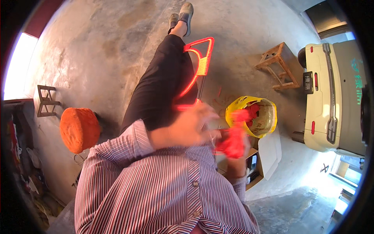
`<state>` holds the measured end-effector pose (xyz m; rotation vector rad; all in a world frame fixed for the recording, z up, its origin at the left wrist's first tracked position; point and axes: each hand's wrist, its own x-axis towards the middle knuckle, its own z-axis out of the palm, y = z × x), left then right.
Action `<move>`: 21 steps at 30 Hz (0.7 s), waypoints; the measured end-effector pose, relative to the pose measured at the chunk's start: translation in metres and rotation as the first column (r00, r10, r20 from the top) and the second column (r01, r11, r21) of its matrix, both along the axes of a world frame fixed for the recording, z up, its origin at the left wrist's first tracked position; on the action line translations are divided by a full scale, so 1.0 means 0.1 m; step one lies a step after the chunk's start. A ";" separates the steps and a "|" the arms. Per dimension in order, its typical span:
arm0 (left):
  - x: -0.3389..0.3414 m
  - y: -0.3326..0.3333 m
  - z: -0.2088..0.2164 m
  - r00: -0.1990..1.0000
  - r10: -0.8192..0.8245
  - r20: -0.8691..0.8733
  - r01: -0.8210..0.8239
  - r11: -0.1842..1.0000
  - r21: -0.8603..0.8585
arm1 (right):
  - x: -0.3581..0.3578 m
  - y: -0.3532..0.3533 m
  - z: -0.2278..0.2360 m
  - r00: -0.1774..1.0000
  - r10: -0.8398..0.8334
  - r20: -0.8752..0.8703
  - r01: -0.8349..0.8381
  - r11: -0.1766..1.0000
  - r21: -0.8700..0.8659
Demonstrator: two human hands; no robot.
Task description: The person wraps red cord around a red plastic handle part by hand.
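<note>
A frame wrapped in red cord, with a yellow wrapped band (202,66) and dark rods along one side, lies slanted over my dark trousers. My left hand (187,126), smeared by motion, is closed at the frame's near end, hiding that end. To its right, my right hand (238,152) is closed around a loose red bundle (232,144), which may be ribbon or yarn; blur hides its texture. A yellow bag (238,103) stands open just beyond the right hand, with more red material (254,111) inside.
Below the bag sits an open box (270,152) with small items. An orange round stool (79,130) and a small wooden stool (47,101) are at left. A wooden stool (278,66) and a cream vehicle (321,97) stand at right.
</note>
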<state>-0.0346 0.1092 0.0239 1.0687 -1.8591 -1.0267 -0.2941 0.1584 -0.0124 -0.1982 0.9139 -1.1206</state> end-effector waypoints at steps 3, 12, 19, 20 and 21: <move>-0.10 0.06 0.18 0.852 0.025 -0.523 0.272 0.833 0.483 | 0.52 -0.10 -0.02 0.969 0.227 -0.092 -0.233 0.970 -0.061; 0.67 -0.74 0.02 0.764 0.163 0.625 0.027 0.959 -0.283 | 0.54 -1.45 -0.43 0.574 0.323 -0.753 -0.687 0.690 -0.227; 0.41 -0.73 -0.51 0.908 0.264 0.327 -0.205 0.957 -0.205 | 0.91 -1.39 -0.28 0.225 -0.288 -0.931 -0.800 0.491 -0.345; 0.40 -0.73 -0.56 0.904 0.312 0.294 -0.296 0.950 -0.098 | 0.82 -1.40 -0.22 0.333 -0.224 -0.916 -0.726 0.559 -0.401; 0.38 -0.74 -0.62 0.937 0.310 0.158 -0.336 0.925 0.177 | 0.68 -1.40 -0.13 0.445 -0.172 -0.879 -0.628 0.640 -0.443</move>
